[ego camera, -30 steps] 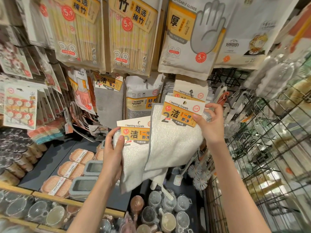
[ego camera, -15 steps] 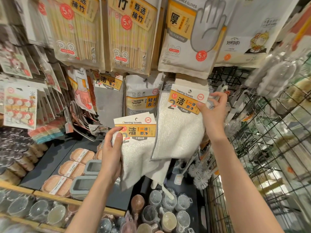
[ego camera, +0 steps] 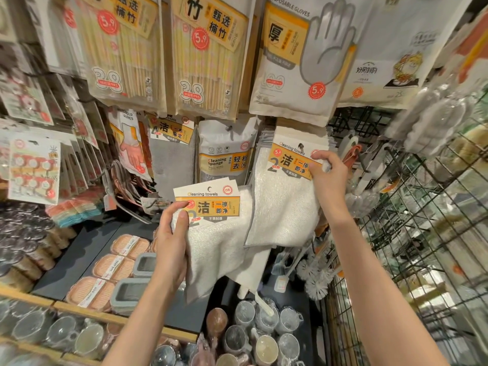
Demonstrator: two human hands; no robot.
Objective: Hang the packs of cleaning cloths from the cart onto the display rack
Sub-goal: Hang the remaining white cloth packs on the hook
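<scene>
Pack of cleaning towels [ego camera: 286, 196], pinched by its header card in the right hand [ego camera: 328, 175], was held against the stack of like packs [ego camera: 298, 136] on the display rack's lower row, under the disposable gloves bag [ego camera: 303, 62]. Its hang hole sat near the hook, which was hidden, so seating could not be confirmed; the card was best kept flat and slid straight back. The left hand [ego camera: 171, 244] gripped the reserve packs [ego camera: 211, 233] lower, beside the cleaning sponge bag [ego camera: 227, 149].
</scene>
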